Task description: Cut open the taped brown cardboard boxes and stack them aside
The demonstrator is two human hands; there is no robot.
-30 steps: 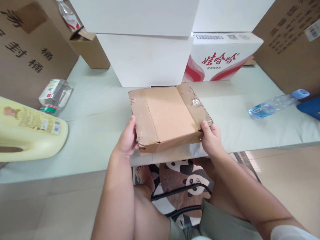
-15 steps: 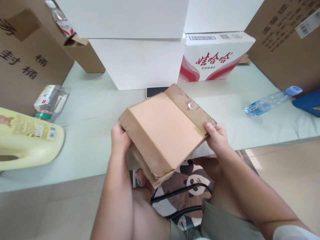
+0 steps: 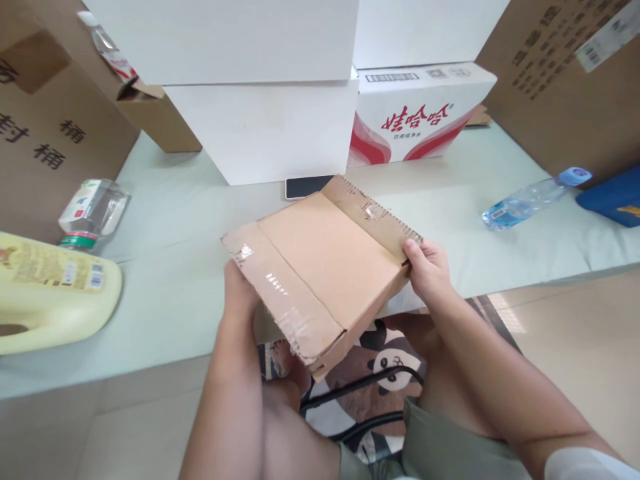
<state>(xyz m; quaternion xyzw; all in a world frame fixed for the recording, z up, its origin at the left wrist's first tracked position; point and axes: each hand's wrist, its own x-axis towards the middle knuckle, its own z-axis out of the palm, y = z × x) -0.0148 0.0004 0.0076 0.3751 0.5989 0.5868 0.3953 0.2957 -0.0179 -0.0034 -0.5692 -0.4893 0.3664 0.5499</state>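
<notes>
A brown cardboard box (image 3: 330, 247) is held tilted in front of me, over the table's near edge and my lap. Its left and right flaps are folded outward, with torn edges and bits of clear tape. My right hand (image 3: 431, 267) grips the right corner, thumb on top of the right flap. At the left side, my left hand (image 3: 240, 288) is closed against the box under the left flap, which hides most of its fingers. Just behind the box, a phone (image 3: 305, 187) lies on the table.
White cartons (image 3: 270, 130) stand at the back beside a red-and-white printed carton (image 3: 420, 123). A clear water bottle (image 3: 530, 200) lies to the right. On the left are a yellow jug (image 3: 55, 293), a clear plastic bottle (image 3: 95, 210) and a small brown box (image 3: 160, 120).
The left flap has swung up and outward, so its taped face now shows. My left hand's fingers have gone under it. The view has shifted slightly.
</notes>
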